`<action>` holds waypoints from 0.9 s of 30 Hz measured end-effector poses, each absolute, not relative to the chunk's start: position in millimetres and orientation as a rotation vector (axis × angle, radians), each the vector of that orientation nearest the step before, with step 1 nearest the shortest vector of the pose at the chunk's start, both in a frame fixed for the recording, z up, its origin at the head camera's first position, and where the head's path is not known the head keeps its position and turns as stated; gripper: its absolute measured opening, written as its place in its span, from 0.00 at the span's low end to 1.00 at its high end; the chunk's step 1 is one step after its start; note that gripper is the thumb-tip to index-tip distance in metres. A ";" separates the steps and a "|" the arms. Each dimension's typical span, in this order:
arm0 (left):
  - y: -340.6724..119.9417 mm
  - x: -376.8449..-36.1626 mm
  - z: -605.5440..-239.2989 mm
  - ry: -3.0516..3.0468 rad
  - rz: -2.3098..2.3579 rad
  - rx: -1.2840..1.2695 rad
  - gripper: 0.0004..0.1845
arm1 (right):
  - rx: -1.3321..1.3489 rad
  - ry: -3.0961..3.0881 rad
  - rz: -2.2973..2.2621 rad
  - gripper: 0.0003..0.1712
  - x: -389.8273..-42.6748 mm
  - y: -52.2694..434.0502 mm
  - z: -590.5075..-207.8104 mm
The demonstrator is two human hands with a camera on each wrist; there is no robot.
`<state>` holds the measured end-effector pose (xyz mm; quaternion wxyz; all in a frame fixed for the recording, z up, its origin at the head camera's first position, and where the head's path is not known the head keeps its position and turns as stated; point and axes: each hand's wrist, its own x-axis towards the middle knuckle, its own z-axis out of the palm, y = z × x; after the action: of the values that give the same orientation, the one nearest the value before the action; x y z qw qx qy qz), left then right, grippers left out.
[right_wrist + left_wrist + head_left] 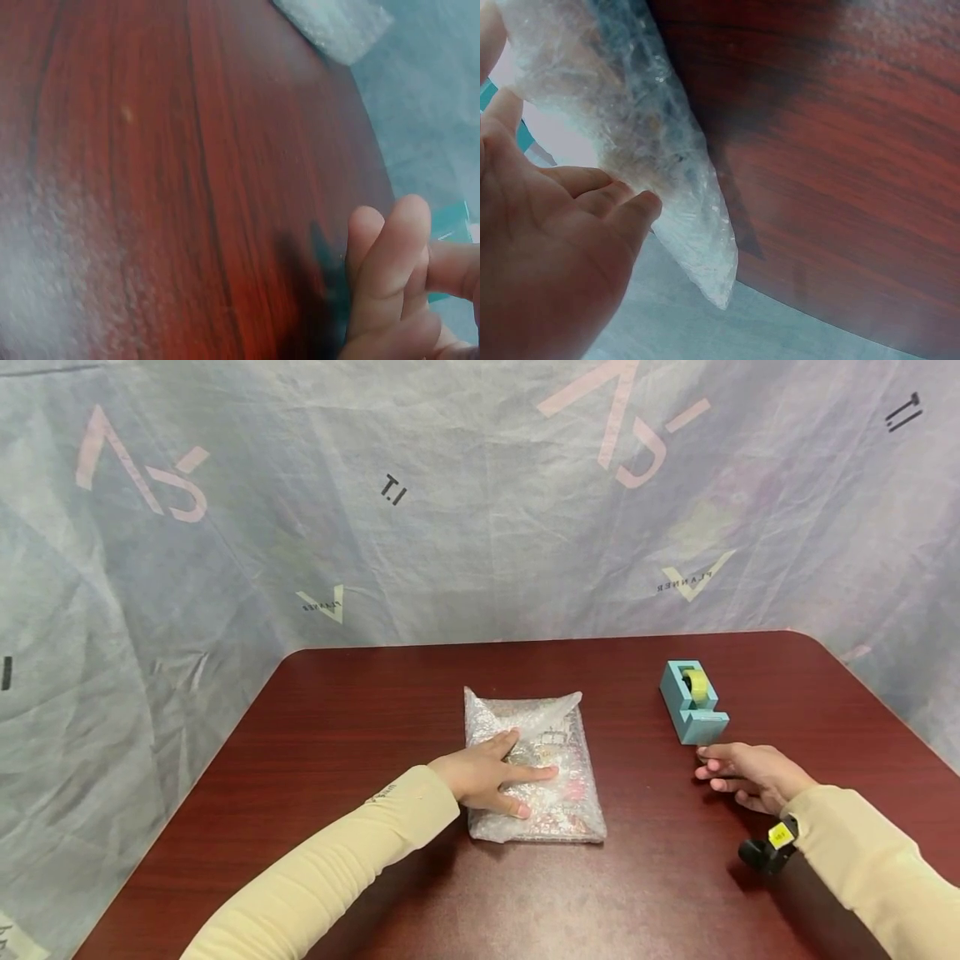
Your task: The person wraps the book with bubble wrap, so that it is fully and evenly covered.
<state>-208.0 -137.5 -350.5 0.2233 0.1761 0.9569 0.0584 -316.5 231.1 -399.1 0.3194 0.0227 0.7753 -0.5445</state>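
A flat parcel in clear bubble wrap (576,760) lies on the table, its top flap folded over with pointed corners at the far end. My left hand (483,774) rests on the parcel with fingers spread, pressing across the flap. In the left wrist view, fingertips (646,204) touch the wrap near its edge. Toward the right stands a light blue tape dispenser (677,708) with a yellowish roll of tape (697,686). Just in front of its cutting end is my right hand (757,775), fingers loosely bent, with nothing visible between them.
The dark red wood-grain table (337,718) has rounded far corners. A grey printed cloth (465,543) hangs behind it and along both sides. A small black device with a yellow label (780,835) is strapped at the right wrist, close over the tabletop.
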 end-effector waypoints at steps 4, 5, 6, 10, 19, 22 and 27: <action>-138.8 -208.5 -350.2 2.642 0.153 0.481 0.36 | 0.063 2.001 -1.476 0.20 -317.3 232.7 -403.2; -139.0 -208.7 -350.1 2.642 0.151 0.477 0.36 | 0.061 1.980 -1.493 0.20 -317.3 233.6 -404.2; -139.2 -208.7 -350.2 2.641 0.150 0.473 0.36 | 0.061 1.956 -1.511 0.19 -316.9 234.5 -405.2; -139.3 -208.4 -350.4 2.631 0.168 0.469 0.37 | 0.055 1.858 -1.580 0.19 -314.9 243.5 -404.6; -139.9 -206.9 -348.3 2.631 0.176 0.460 0.36 | -0.031 1.880 -1.567 0.13 -312.7 255.4 -381.3; -139.1 -206.9 -348.7 2.631 0.177 0.460 0.36 | -0.064 1.911 -1.516 0.13 -310.8 249.4 -373.0; -136.8 -206.8 -349.1 2.623 0.193 0.443 0.36 | -0.160 2.001 -1.383 0.14 -303.5 225.6 -355.9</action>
<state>-206.8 -136.8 -349.1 0.2349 0.1613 0.9560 0.0702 -303.5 225.6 -355.9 0.3446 -0.0615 0.7705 -0.5326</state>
